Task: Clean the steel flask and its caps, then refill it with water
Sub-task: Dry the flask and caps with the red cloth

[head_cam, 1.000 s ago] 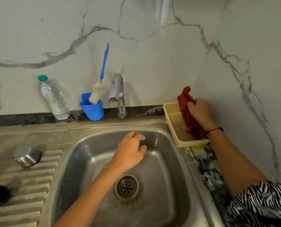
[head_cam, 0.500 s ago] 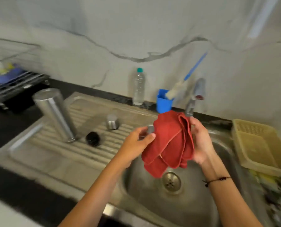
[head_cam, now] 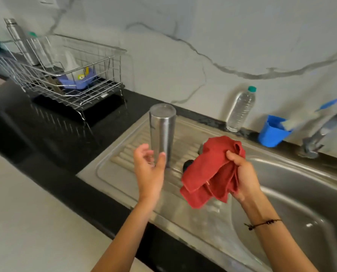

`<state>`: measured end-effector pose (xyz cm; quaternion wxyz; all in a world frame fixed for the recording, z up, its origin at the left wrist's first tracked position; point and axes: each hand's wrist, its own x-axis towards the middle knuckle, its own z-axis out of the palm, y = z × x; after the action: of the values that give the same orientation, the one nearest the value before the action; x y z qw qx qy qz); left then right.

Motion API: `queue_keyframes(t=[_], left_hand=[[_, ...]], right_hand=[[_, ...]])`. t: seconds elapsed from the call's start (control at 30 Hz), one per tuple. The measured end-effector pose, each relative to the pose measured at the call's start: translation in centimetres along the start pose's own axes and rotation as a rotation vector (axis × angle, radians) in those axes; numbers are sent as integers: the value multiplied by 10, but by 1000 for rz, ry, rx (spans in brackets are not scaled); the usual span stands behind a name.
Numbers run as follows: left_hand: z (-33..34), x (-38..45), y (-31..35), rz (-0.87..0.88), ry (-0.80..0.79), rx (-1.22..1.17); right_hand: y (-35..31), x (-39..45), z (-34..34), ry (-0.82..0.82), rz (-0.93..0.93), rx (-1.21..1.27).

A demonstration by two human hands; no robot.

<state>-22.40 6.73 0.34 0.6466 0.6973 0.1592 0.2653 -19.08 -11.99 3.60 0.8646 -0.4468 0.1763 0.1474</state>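
The steel flask (head_cam: 162, 132) stands upside down on the ribbed drainboard (head_cam: 124, 163) left of the sink. My left hand (head_cam: 149, 171) is spread just in front of its lower part, fingers relaxed; whether it touches the flask is unclear. My right hand (head_cam: 242, 173) grips a crumpled red cloth (head_cam: 210, 173) above the drainboard. A black cap (head_cam: 187, 164) peeks out from behind the cloth. A second steel cap (head_cam: 201, 148) is mostly hidden by the cloth.
A clear water bottle (head_cam: 241, 108), a blue cup (head_cam: 272, 130) holding a bottle brush, and the tap (head_cam: 320, 132) line the back wall. The sink basin (head_cam: 301, 203) lies at right. A wire dish rack (head_cam: 69, 75) stands on the black counter at left.
The camera has swung left. My left hand let go of the red cloth and moved to the flask. My right hand still holds the cloth, now over the drainboard.
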Motion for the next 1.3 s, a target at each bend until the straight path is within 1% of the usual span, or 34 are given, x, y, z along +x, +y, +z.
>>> queue_keyframes(t=[0.03,0.07,0.17,0.23,0.27,0.33,0.43,0.53,0.6,0.63,0.67,0.73,0.77,0.8,0.87,0.93,1.03,1.13,1.23,1.3], left_hand=[[-7,13,-7,13,-30,28],[-11,26,-13,19,-91,62],[-7,61,-26,43,-323,125],[0,79,-28,73,-460,108],[4,86,-27,71,-504,101],[11,97,-25,52,-522,109],[15,103,-16,56,-454,94],[11,103,5,76,-421,-72],[17,101,24,17,-466,-225],[24,100,30,-46,-496,-305],[33,98,35,-137,-532,-395],[54,93,39,-344,-580,-557],[63,88,40,-421,-591,-606],[70,82,42,-476,-591,-647],[82,69,41,-543,-556,-720],[90,56,35,-596,-563,-772],[91,38,22,-690,-619,-779],[93,24,11,-736,-593,-782],[95,19,5,-756,-534,-793],[96,15,5,-771,-531,-813]], right_hand=[[3,3,7,16,-32,-1],[7,5,13,21,-64,-3],[13,9,24,21,-142,6],[13,9,28,24,-175,39],[13,8,29,26,-183,56],[9,8,30,16,-201,58],[-4,5,35,-17,-278,2],[-28,4,54,-80,-437,-46],[-47,9,72,-154,-522,-94],[-56,13,81,-177,-570,-147],[-67,18,89,-168,-638,-250],[-83,29,102,-114,-806,-592],[-88,33,107,-119,-861,-741],[-90,36,110,-153,-876,-844],[-91,43,106,-228,-833,-982],[-85,47,94,-248,-771,-1106],[-70,50,74,-258,-716,-1248],[-57,37,58,-229,-712,-1286],[-36,20,41,-294,-684,-1280],[-24,11,32,-302,-644,-1314]])
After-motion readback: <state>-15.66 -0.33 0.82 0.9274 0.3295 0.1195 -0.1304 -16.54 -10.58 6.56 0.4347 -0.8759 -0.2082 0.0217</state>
